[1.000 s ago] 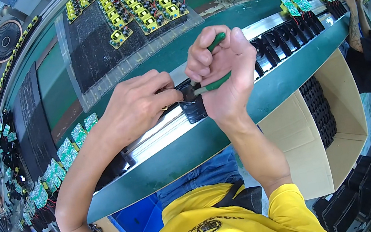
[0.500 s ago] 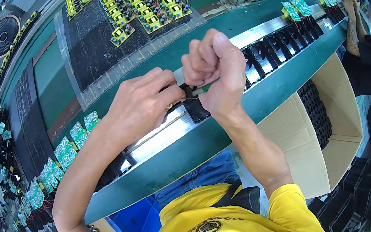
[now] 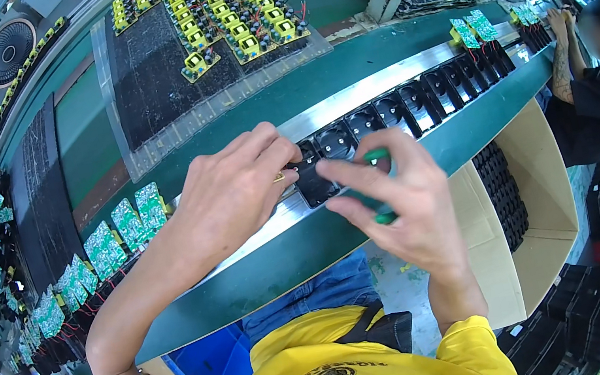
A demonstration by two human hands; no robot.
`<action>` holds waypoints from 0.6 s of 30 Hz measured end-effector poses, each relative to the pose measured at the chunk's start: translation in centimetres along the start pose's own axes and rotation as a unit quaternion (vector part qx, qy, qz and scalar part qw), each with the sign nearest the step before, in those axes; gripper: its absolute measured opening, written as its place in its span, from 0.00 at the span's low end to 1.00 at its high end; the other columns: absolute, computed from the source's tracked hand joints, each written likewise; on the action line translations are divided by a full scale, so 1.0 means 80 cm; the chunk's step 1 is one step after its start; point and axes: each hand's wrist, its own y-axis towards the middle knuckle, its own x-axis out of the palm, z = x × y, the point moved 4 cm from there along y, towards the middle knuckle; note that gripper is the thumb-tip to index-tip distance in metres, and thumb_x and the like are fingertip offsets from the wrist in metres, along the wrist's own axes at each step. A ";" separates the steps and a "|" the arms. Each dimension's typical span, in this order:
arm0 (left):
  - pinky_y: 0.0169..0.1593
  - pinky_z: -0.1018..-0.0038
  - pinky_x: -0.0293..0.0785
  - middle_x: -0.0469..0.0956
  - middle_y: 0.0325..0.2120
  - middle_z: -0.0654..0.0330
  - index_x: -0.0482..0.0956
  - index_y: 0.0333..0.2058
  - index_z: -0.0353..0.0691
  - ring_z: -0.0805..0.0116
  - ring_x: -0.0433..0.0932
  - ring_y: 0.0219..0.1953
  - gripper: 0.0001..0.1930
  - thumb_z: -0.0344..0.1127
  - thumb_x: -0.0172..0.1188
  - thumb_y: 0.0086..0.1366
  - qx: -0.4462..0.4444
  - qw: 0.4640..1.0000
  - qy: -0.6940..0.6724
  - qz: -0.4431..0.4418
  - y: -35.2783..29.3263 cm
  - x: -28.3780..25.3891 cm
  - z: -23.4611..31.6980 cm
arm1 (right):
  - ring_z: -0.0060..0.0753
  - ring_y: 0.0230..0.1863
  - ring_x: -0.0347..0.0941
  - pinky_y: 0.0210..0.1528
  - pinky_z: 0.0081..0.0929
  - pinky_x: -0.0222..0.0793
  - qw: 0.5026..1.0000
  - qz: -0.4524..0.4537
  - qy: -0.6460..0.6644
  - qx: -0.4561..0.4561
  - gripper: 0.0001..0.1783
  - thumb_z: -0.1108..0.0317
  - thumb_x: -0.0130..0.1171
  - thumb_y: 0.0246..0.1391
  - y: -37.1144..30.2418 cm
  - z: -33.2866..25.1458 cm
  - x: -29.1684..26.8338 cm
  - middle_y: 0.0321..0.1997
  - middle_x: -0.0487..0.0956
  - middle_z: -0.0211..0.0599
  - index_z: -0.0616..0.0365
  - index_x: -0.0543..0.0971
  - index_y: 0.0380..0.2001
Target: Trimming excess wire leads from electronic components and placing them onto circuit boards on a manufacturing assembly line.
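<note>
Lowered beside the black case point(image 3: 317, 184), the right hand point(image 3: 414, 203) palms a green-handled tool point(image 3: 375, 155), seemingly freeing its spread fingers point(image 3: 354, 176); the left hand's point(image 3: 235, 183) grip there is unclear.

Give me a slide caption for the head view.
Left hand at a black casing, right hand holding a green-handled tool, more casings lined up alongside.

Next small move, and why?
Probably pinch the black case with the right hand: its thumb and index finger stand parted there, the green-handled tool is tucked in that hand, and the left hand is at the case's left edge.
</note>
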 end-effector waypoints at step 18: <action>0.32 0.71 0.73 0.79 0.43 0.67 0.90 0.38 0.46 0.68 0.79 0.35 0.01 0.32 0.72 0.68 0.016 0.996 0.081 0.037 0.021 0.014 0.010 | 0.37 0.48 0.71 0.51 0.37 0.70 0.990 -0.040 -0.134 -0.005 0.09 0.69 0.79 0.57 -0.031 0.009 0.038 0.52 0.78 0.33 0.45 0.96 0.42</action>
